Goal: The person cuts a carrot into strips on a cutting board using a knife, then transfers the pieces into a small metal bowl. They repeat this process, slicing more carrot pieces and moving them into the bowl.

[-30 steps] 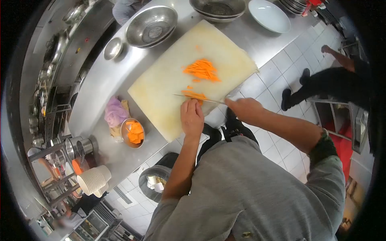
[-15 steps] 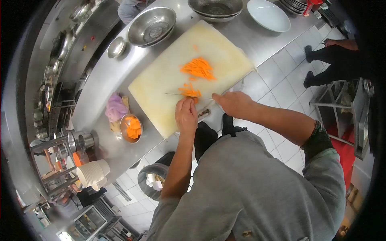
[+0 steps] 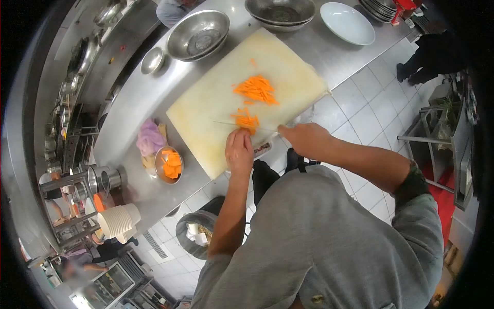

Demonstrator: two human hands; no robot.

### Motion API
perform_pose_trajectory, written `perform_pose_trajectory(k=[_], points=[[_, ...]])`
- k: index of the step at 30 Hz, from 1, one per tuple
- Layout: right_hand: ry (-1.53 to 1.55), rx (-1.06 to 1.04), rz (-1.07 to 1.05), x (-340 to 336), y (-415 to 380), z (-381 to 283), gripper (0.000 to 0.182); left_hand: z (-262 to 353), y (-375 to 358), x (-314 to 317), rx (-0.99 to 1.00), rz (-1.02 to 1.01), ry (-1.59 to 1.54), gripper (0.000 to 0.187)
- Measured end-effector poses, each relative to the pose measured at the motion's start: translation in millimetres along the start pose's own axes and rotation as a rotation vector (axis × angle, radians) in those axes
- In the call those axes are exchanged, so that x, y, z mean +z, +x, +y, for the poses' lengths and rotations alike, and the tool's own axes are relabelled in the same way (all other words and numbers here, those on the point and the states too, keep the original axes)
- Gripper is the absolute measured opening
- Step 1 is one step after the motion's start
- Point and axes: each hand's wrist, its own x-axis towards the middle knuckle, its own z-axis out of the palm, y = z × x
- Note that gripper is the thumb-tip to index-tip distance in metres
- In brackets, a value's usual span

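A pale cutting board (image 3: 203,105) lies on the steel counter, with a heap of orange carrot strips (image 3: 256,90) near its middle. Closer to me is a smaller group of cut carrot (image 3: 246,117). My left hand (image 3: 240,151) has its fingers bent and pressed down on the carrot at the board's near edge. A thin knife (image 3: 224,122) crosses the carrot just beyond those fingertips. Its handle is wrapped in my right hand (image 3: 304,140), at the right of the board's near edge.
Left of the board are a steel bowl of carrot slices (image 3: 171,167) and a purple cloth (image 3: 150,138). Metal bowls (image 3: 198,36) and a white plate (image 3: 348,23) stand behind. A bin (image 3: 193,234) is below the counter. Another person's dark-clothed legs (image 3: 429,56) show at right.
My right hand and the knife have shifted slightly, while my left hand stays on the carrot. The whole view has moved a little. The person at right has moved farther away.
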Motion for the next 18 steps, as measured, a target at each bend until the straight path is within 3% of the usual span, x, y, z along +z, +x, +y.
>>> perform_pose_trajectory(k=[3, 6, 9, 13, 18], points=[[0.038, 0.089, -0.097, -19, -33, -11, 0.037, -3, -4, 1, -0.029, -0.002, 0.001, 0.008], [0.064, 0.105, -0.068, 13, -20, 2, 0.040, -5, -3, 2, -0.036, 0.003, -0.042, 0.010], [0.048, -0.069, 0.186, 40, 15, 7, 0.041, -2, -1, -4, 0.002, -0.037, -0.033, 0.012], [0.033, 0.024, 0.069, 6, 3, -2, 0.042, -14, -8, -7, 0.083, -0.037, 0.056, 0.015], [-0.050, 0.161, -0.166, -21, -33, -17, 0.042, -12, -6, -5, 0.045, -0.037, 0.085, 0.015]])
